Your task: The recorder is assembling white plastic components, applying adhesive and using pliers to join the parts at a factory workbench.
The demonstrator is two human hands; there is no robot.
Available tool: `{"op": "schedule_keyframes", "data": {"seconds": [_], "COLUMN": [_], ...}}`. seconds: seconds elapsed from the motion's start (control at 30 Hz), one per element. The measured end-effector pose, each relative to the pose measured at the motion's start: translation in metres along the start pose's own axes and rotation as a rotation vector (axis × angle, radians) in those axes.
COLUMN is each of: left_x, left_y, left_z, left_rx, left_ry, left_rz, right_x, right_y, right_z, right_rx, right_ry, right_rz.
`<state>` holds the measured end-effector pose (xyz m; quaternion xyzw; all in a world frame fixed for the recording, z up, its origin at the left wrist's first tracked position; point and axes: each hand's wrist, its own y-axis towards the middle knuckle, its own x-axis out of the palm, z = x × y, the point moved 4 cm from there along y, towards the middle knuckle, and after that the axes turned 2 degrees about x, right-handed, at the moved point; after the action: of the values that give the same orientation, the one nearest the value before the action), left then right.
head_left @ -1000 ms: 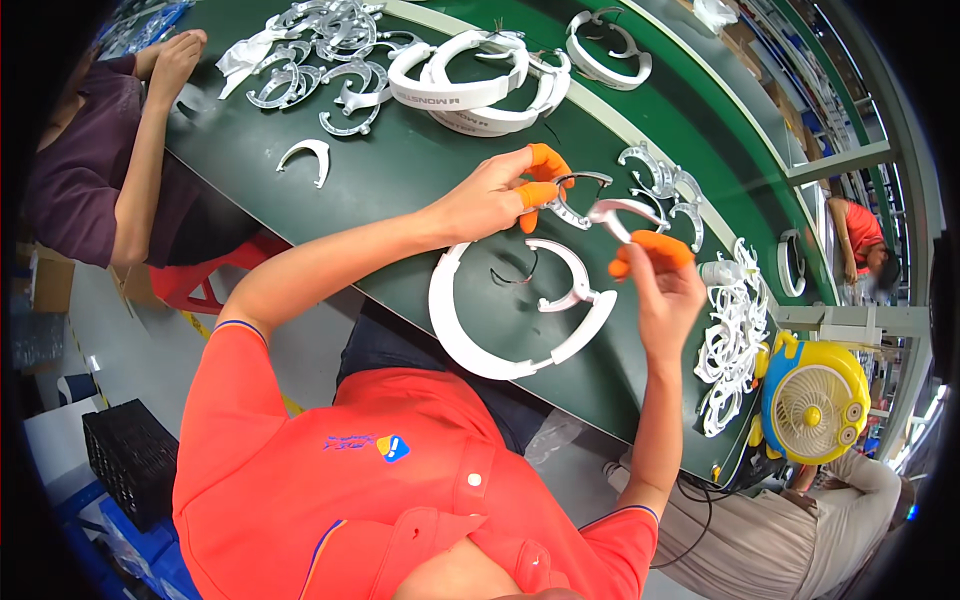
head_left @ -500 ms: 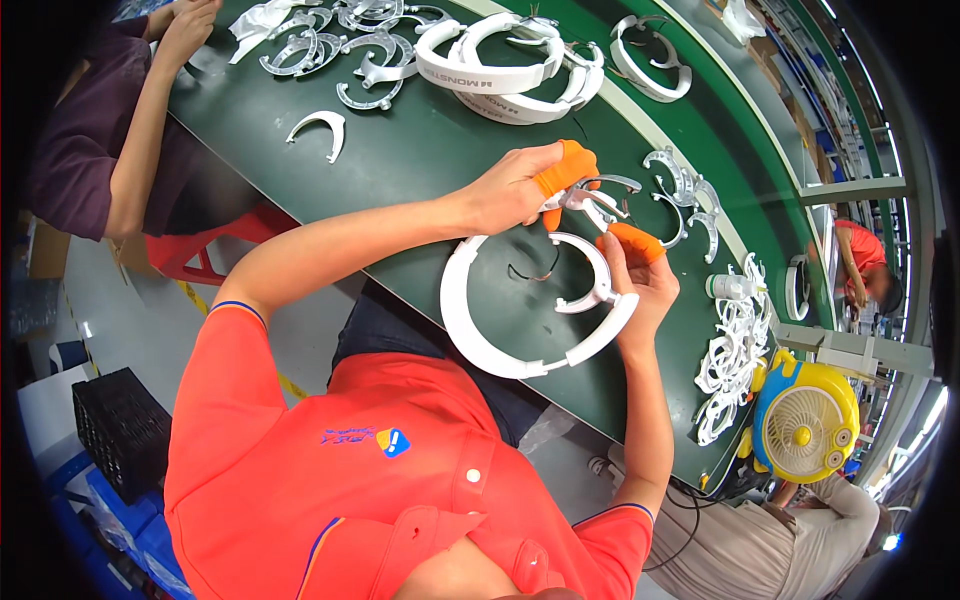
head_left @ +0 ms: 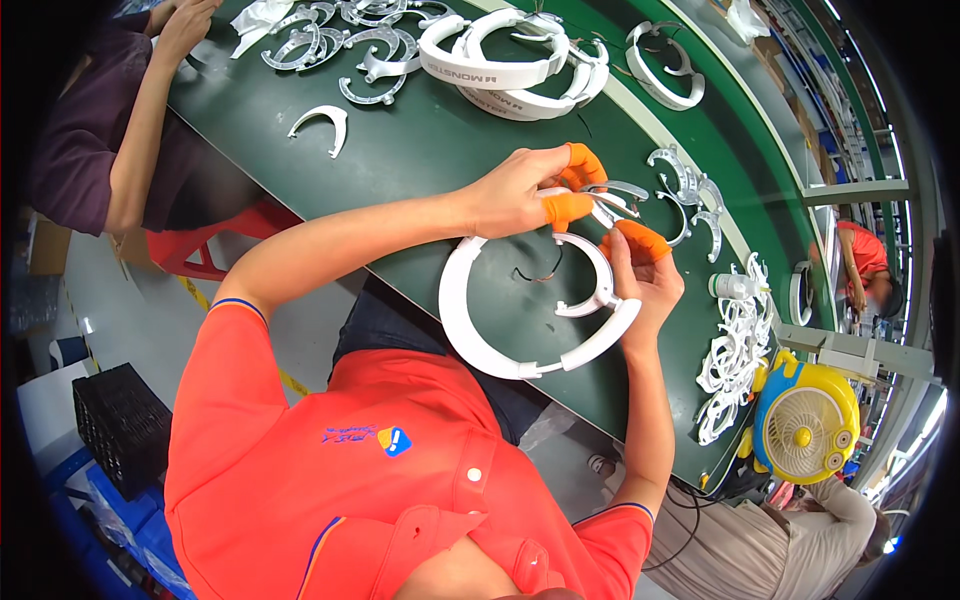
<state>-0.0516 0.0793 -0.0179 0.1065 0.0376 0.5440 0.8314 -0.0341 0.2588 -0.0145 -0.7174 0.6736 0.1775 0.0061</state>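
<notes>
A white headphone headband [head_left: 462, 312] hangs between my hands above the dark green table, with a C-shaped white yoke [head_left: 603, 282] at its right end and thin dark wires inside the loop. My left hand [head_left: 522, 196], in orange finger cots, is closed on the headband's other end. There a curved grey-and-white piece [head_left: 612, 203] sticks out past the fingertips. My right hand [head_left: 645, 285], also wearing orange finger cots, grips the headband by the yoke, its cotted finger close to the curved piece. Fingers hide the exact contact between the parts.
Finished-looking white headbands [head_left: 490, 75] lie at the far side, beside clear curved parts [head_left: 380, 65]. One white yoke [head_left: 325, 128] lies alone. At right are more clear parts [head_left: 685, 185], a pile of white yokes [head_left: 730, 365], a small white bottle [head_left: 735, 287] and a yellow fan [head_left: 805, 425]. A co-worker's arm [head_left: 140, 140] is at left.
My left thumb and fingers have shifted their grip around the curved piece, and the right hand has moved slightly right. The headband stays almost in place. A headband on the far green strip has slid a little right.
</notes>
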Motion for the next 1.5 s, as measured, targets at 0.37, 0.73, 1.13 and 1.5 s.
{"op": "schedule_keyframes", "data": {"seconds": [0.37,0.73,1.13,1.5], "left_x": [0.005,0.001,0.007,0.009], "left_y": [-0.001,-0.001,-0.001,-0.001], "left_z": [0.004,0.003,0.012,0.015], "left_rx": [0.113,0.13,0.087,0.16], "left_ry": [0.182,0.207,0.247,0.292], "left_rz": [0.04,0.085,0.02,0.014], "right_x": [0.006,-0.006,-0.002,0.003], "right_y": [-0.011,-0.007,0.003,-0.002], "right_z": [0.01,0.003,0.008,0.006], "right_rx": [-0.262,-0.319,0.001,0.1], "right_ry": [-0.133,-0.273,0.142,0.273], "right_rz": [0.152,0.072,-0.067,-0.069]}}
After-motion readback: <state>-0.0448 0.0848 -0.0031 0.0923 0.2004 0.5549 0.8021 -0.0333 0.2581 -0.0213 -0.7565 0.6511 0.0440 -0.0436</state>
